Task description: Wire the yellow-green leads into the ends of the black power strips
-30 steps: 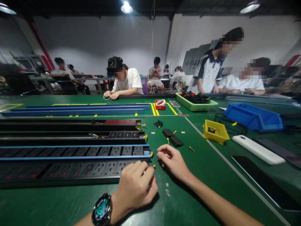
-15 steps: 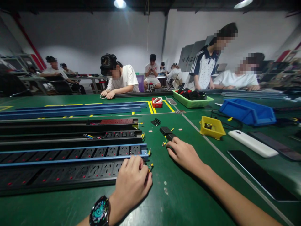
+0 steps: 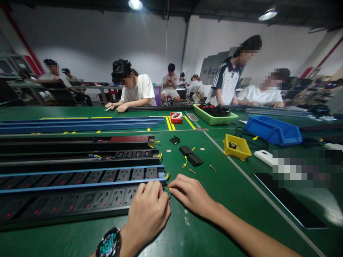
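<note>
My left hand [image 3: 150, 208], with a watch on its wrist, curls over the right end of the nearest black socket strip [image 3: 80, 203]. My right hand [image 3: 191, 194] is beside it, thumb and fingertips closed at the yellow-green wire end [image 3: 169, 190] that sticks out of the strip. Behind lies a blue-edged socket strip [image 3: 93, 177], with a yellow-tipped wire at its end. Two black end pieces [image 3: 195, 159] and two screws [image 3: 212, 167] rest on the green table beyond my right hand.
Further black strips [image 3: 134, 154] and blue rails [image 3: 80, 125] lie at the left. A yellow bin [image 3: 237, 151], a blue bin [image 3: 273, 130], a green basket [image 3: 214, 119] and a dark phone [image 3: 286, 200] are at the right. People sit or stand across the table [image 3: 150, 235].
My right hand has moved from the black end pieces back to the wire end by my left hand. The end pieces and screws are now uncovered. The view has shifted slightly.
</note>
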A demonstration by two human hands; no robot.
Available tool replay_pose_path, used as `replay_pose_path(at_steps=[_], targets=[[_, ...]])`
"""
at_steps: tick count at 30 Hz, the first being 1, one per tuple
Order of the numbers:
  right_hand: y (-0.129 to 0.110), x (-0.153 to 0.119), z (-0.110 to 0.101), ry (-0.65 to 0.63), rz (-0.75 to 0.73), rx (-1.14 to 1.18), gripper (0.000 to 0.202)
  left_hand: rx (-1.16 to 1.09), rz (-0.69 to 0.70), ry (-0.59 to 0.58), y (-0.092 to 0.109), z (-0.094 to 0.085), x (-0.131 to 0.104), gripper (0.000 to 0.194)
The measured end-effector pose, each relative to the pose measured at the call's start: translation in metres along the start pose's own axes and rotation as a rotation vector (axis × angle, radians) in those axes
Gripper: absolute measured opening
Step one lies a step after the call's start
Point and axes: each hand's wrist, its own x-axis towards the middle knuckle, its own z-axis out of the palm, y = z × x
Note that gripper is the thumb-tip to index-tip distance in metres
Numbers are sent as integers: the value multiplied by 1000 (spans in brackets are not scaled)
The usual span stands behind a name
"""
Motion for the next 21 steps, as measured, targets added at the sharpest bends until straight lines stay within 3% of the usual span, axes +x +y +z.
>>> replay_pose_path(at_steps=[9,15,21], targets=[[-2,3,4,30,79,-36,8,-39,42,21,-3,2,-1,13],[5,2,-4,-21,-54,122,5,-49,-9,-17,-1,-3,0,12],[4,3,-5,-3,-46,217,17,-39,-7,-28,0,-3,-1,12]])
